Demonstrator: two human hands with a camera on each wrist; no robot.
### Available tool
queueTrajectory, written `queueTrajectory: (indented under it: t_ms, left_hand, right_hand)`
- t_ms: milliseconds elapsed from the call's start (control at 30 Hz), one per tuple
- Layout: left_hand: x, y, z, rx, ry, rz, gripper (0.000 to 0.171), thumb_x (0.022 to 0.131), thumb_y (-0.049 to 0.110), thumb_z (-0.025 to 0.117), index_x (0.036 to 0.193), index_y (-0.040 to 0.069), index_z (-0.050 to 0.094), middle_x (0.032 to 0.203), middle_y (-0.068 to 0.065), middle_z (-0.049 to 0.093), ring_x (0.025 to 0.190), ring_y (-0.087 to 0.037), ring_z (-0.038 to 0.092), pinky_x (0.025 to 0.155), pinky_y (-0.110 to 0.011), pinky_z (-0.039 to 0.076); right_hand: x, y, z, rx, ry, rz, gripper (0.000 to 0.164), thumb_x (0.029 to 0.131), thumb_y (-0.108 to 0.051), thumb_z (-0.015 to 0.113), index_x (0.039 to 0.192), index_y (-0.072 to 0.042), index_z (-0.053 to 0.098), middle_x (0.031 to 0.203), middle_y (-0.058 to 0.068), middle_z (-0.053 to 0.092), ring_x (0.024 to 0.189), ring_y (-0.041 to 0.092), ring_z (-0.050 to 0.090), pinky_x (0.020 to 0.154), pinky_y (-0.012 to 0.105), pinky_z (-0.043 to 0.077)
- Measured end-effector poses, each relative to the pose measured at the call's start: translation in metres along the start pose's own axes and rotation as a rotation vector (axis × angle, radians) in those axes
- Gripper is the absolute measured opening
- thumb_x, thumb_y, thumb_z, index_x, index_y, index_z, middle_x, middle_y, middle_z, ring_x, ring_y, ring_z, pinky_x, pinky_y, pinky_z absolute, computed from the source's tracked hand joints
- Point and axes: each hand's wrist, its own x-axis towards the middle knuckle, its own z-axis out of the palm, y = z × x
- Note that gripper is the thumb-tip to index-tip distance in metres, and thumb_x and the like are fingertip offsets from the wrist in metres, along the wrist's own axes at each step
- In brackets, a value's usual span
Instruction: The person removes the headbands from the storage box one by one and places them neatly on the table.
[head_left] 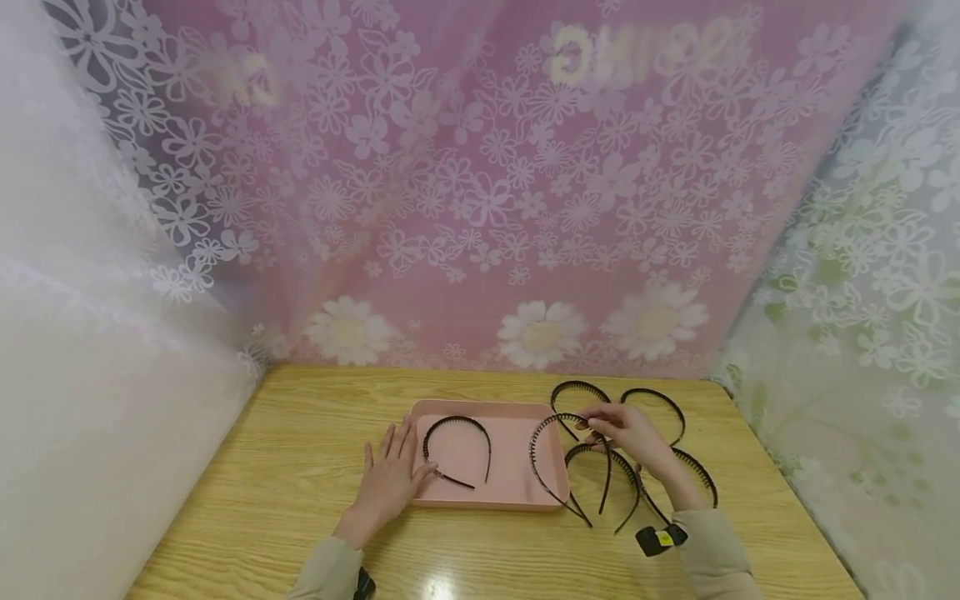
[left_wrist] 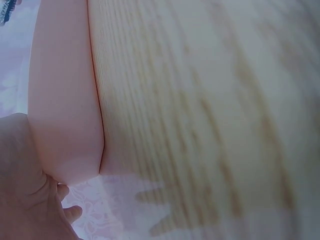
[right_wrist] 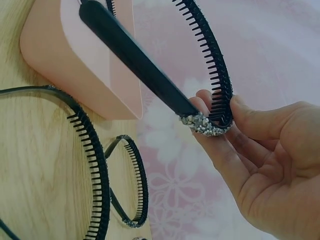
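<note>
My left hand [head_left: 386, 479], its fingers straight and spread, rests on the left rim of a pink tray [head_left: 487, 504]. Inside the tray lies one black toothed headband [head_left: 490, 446]. Over the tray's right end, my right hand [head_left: 628, 432] pinches another headband [head_left: 534, 454] between thumb and fingers. The right wrist view shows comb teeth along the inside of this held headband [right_wrist: 217, 65] and silvery glitter near the fingertips. In the left wrist view, the left hand [left_wrist: 25, 180] is against the tray wall [left_wrist: 65, 100], mostly cut off by the frame.
Several more black headbands lie on the wooden table [head_left: 300, 467] right of the tray, among them a back left one [head_left: 581, 384], a back right one [head_left: 660, 394] and a front right one [head_left: 701, 471]. Flower-patterned curtains [head_left: 465, 208] enclose the table's back and sides.
</note>
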Motion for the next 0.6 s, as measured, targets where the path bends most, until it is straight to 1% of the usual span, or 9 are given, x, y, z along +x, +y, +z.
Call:
queueTrajectory:
  t_ms: [100, 200, 300, 333, 367, 433, 467, 600]
  left_hand:
    - [0.0, 0.0, 0.001, 0.0, 0.003, 0.005, 0.077, 0.104, 0.044, 0.056, 0.161, 0.002, 0.025, 0.168, -0.013, 0.018, 0.152, -0.042, 0.018, 0.113, -0.076, 0.014]
    - [-0.001, 0.0, 0.0, 0.0, 0.01, 0.009, 0.077, 0.104, 0.043, 0.056, 0.16, 0.001, 0.025, 0.168, -0.013, 0.019, 0.152, -0.043, 0.019, 0.112, -0.077, 0.014]
    - [-0.001, 0.001, 0.0, -0.003, 0.011, 0.012, 0.077, 0.104, 0.043, 0.056, 0.16, 0.001, 0.025, 0.168, -0.013, 0.019, 0.152, -0.043, 0.019, 0.112, -0.077, 0.014]
    - [-0.001, 0.001, -0.001, -0.002, 0.012, 0.013, 0.077, 0.104, 0.043, 0.056, 0.16, 0.001, 0.025, 0.168, -0.014, 0.019, 0.152, -0.043, 0.019, 0.112, -0.077, 0.014]
    - [-0.001, 0.001, 0.0, -0.002, 0.011, 0.014, 0.077, 0.104, 0.043, 0.056, 0.16, 0.001, 0.025, 0.168, -0.014, 0.018, 0.152, -0.043, 0.019, 0.112, -0.077, 0.014]
    - [-0.001, 0.0, 0.0, 0.002, 0.012, 0.015, 0.077, 0.104, 0.043, 0.056, 0.16, 0.001, 0.025, 0.168, -0.014, 0.018, 0.152, -0.043, 0.019, 0.112, -0.077, 0.015]
    - [-0.001, 0.0, 0.0, 0.004, 0.012, 0.016, 0.077, 0.104, 0.043, 0.056, 0.16, 0.001, 0.026, 0.168, -0.014, 0.019, 0.152, -0.043, 0.019, 0.112, -0.077, 0.015]
    - [-0.001, -0.001, 0.0, 0.008, 0.01, 0.013, 0.076, 0.104, 0.043, 0.056, 0.16, 0.0, 0.026, 0.168, -0.015, 0.019, 0.152, -0.043, 0.019, 0.112, -0.077, 0.015]
  right_hand:
    - [-0.005, 0.001, -0.002, 0.026, 0.005, 0.027, 0.032, 0.106, -0.007, 0.052, 0.132, 0.011, 0.058, 0.122, 0.034, 0.063, 0.097, 0.035, 0.071, 0.075, 0.035, 0.062]
    - [-0.011, 0.002, -0.004, 0.058, 0.004, 0.045, 0.034, 0.107, -0.007, 0.051, 0.134, 0.012, 0.056, 0.122, 0.034, 0.063, 0.096, 0.035, 0.071, 0.075, 0.036, 0.061]
    - [-0.016, 0.004, -0.005, 0.053, 0.003, 0.048, 0.034, 0.107, -0.007, 0.051, 0.134, 0.013, 0.056, 0.121, 0.033, 0.063, 0.096, 0.033, 0.071, 0.075, 0.037, 0.061]
    - [-0.018, 0.005, -0.005, 0.055, 0.003, 0.052, 0.034, 0.107, -0.007, 0.051, 0.134, 0.013, 0.055, 0.122, 0.034, 0.063, 0.096, 0.034, 0.071, 0.075, 0.037, 0.061]
    - [-0.02, 0.006, -0.005, 0.051, 0.006, 0.055, 0.034, 0.107, -0.008, 0.051, 0.134, 0.013, 0.056, 0.122, 0.033, 0.062, 0.097, 0.038, 0.07, 0.075, 0.037, 0.061]
    - [-0.022, 0.009, -0.006, 0.045, 0.009, 0.061, 0.035, 0.106, -0.008, 0.052, 0.134, 0.013, 0.056, 0.122, 0.034, 0.062, 0.098, 0.039, 0.07, 0.076, 0.038, 0.062]
    - [-0.024, 0.011, -0.006, 0.046, 0.009, 0.066, 0.036, 0.106, -0.009, 0.052, 0.134, 0.013, 0.056, 0.123, 0.034, 0.062, 0.098, 0.038, 0.071, 0.076, 0.038, 0.062]
    - [-0.03, 0.016, -0.008, 0.073, 0.012, 0.091, 0.039, 0.107, -0.012, 0.053, 0.136, 0.014, 0.053, 0.125, 0.034, 0.062, 0.095, 0.028, 0.073, 0.078, 0.044, 0.061]
